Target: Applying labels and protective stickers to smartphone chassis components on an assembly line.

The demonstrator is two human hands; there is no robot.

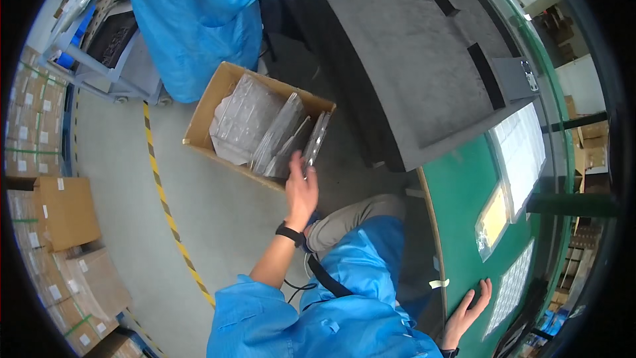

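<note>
Head view, left hand (301, 189) at carton (207, 109) edge, right hand (467, 311) flat on table (457, 192)

- An open brown cardboard box (207, 114) sits on the floor, holding clear plastic bags (265, 129) stood on edge.
- Closed brown cartons (63, 212) with small white labels (60, 184) are stacked at the left.
- A clear bag with a yellowish insert (493, 219) lies on the green desk (457, 192).
- White printed sheets (520, 149) lie beyond it; another clear-wrapped sheet (513, 285) lies nearer.
</note>
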